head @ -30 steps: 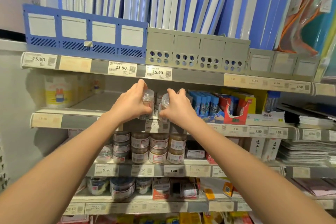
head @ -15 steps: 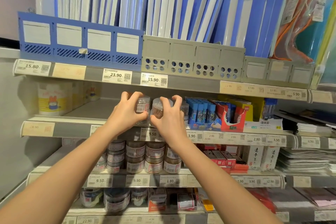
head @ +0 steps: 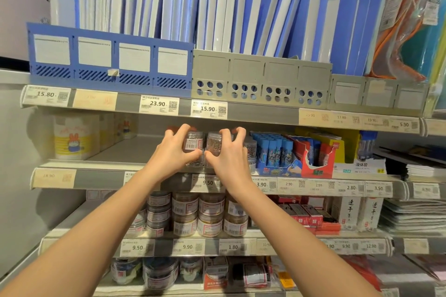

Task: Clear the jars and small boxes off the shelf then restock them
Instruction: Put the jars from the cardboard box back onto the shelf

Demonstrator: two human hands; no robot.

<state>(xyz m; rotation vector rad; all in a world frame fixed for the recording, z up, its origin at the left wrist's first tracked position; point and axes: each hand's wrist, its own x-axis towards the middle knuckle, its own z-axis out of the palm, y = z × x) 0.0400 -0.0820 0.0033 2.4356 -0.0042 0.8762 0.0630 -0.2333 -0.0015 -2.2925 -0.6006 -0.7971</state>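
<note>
Left hand grips labelled clear jar; right hand grips clear jar of coppery clips. Jars side by side, upright, at second shelf front.

We see bright, even light that falls from above and in front of the shelves. The blue folders on top are well lit, and their white faces look slightly washed out. Under each board the light is weaker: the far part of the middle shelf lies in soft shadow, and the rabbit box at the left looks dim. The plastic pouches at the upper right carry small streaks of glare. The centre is sharp: the left hand grips the labelled jar and the right hand grips the clip jar, both clear in detail. The wide lens bends the shelf edges down toward both sides, and the near lower corners are soft and blurred.
</note>
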